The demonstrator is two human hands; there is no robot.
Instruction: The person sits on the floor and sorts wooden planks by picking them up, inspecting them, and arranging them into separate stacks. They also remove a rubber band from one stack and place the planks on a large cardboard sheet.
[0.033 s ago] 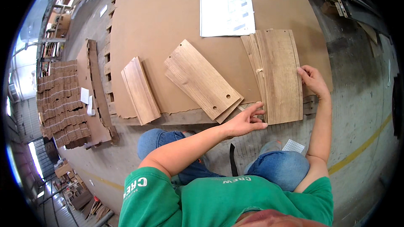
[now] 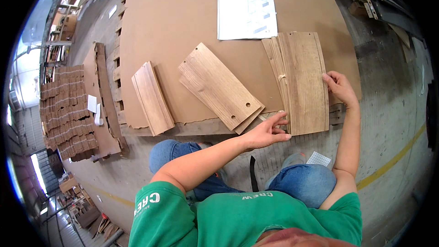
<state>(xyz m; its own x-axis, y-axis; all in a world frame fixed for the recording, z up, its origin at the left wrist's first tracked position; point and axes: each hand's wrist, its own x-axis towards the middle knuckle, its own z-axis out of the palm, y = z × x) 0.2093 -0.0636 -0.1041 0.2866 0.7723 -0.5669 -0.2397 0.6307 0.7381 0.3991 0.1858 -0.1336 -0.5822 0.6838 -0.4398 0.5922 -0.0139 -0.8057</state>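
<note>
Wood-grain panels [image 2: 307, 73] lie in three groups on one brown cardboard sheet [image 2: 164, 18], and we count across from the left. At the far left we see one stack of brown cardboard [image 2: 68, 110], with two white slips [image 2: 92, 104] at its right side. Next comes the first group, where we make out one narrow panel [image 2: 153, 98]; we cannot tell whether another lies under it. The middle group shows us at least two, its upper panel [image 2: 222, 87] having two round holes toward our end. Beyond, we find one printed white paper [image 2: 247, 10]. One black strip [image 2: 253, 174] shows between our two knees [image 2: 163, 153]. Our left hand [image 2: 265, 135] is at the near left corner of the third group, fingers spread apart; we cannot tell whether they touch wood. That group has one broad panel [image 2: 304, 96] on top and several more fanned out at its left, overlapped too closely for us to count. Near our right knee is one gridded slip [image 2: 318, 158]. Our right hand [image 2: 340, 89] has fingertips at the broad panel's right edge; whether it clamps on it, we cannot tell.
</note>
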